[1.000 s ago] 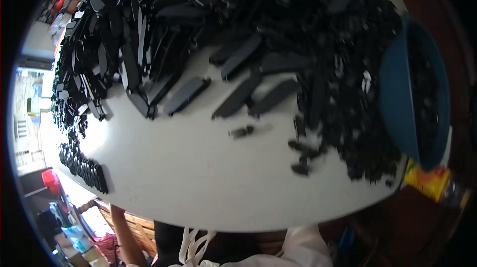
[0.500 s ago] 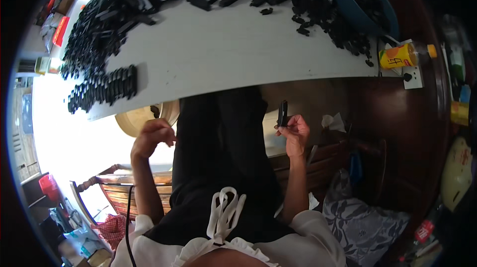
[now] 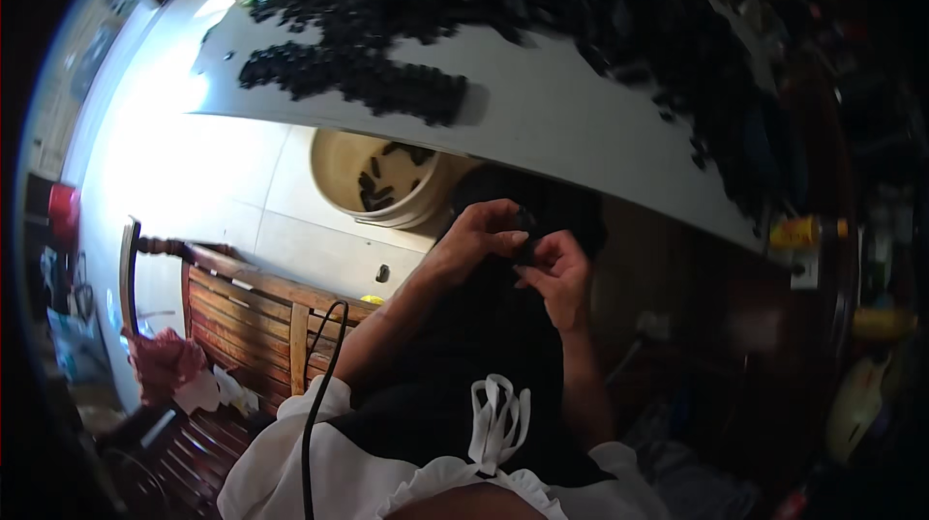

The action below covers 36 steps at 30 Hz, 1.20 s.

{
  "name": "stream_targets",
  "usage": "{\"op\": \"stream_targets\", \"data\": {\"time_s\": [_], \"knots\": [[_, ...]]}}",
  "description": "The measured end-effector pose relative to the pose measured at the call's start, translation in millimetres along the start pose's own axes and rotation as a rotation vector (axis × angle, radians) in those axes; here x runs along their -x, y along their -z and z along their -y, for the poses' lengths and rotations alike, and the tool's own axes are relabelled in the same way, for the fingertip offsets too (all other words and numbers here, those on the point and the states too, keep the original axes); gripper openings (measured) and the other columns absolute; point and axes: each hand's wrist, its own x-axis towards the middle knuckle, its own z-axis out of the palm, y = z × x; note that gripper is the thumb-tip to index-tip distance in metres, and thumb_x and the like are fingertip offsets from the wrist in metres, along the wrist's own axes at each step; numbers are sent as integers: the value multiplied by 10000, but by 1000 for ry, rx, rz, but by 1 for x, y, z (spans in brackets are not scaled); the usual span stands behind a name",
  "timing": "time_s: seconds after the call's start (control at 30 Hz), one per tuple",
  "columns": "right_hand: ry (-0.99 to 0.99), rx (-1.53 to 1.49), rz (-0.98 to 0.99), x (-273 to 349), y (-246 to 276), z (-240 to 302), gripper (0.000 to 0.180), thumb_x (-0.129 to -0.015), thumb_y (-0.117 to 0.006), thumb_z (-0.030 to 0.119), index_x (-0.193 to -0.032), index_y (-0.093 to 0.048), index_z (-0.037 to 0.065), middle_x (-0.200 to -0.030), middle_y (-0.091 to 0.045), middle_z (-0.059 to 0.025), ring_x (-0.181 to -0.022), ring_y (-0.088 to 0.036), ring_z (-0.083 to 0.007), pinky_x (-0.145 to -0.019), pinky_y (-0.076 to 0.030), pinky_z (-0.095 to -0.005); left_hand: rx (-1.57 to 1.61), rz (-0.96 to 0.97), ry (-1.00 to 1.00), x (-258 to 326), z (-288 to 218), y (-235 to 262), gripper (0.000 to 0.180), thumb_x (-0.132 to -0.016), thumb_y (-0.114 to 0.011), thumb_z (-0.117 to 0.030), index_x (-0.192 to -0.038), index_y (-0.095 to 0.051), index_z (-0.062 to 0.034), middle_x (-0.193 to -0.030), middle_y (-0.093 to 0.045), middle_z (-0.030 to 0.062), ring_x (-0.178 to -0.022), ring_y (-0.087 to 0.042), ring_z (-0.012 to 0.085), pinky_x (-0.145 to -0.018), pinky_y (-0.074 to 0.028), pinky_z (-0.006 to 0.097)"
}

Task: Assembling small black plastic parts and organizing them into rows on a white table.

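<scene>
White desk [image 3: 542, 123] carries black parts; below, I see both hands meeting over the lap. Left hand [image 3: 474, 239] and right hand [image 3: 556, 273] pinch one small black piece [image 3: 525, 235], fingers narrow; fitting seems underway, needing steady alignment.

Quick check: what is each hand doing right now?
Left hand: fingers closed on a small black part.
Right hand: fingers curled, pinching the same part.

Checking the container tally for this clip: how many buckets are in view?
1. A cream bucket stands on the floor under the table edge, a few black parts inside, up-left of the hands. Others may be hidden under the table.
</scene>
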Motion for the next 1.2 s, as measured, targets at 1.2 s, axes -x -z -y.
{"op": "stream_targets", "data": {"time_s": [1.2], "knots": [[-234, 1443, -808, 270, 251, -221, 268, -972, -523, 255, -1109, -545, 26, -934, -601, -114, -845, -595, -205, -743, -491, -323, -1483, -1039, -705, -50, -56, 61, 439, -675, -765, -139, -1096, -645, -106, -1209, -498, 108, -1149, -434, 323, -973, -347, 429]]}}
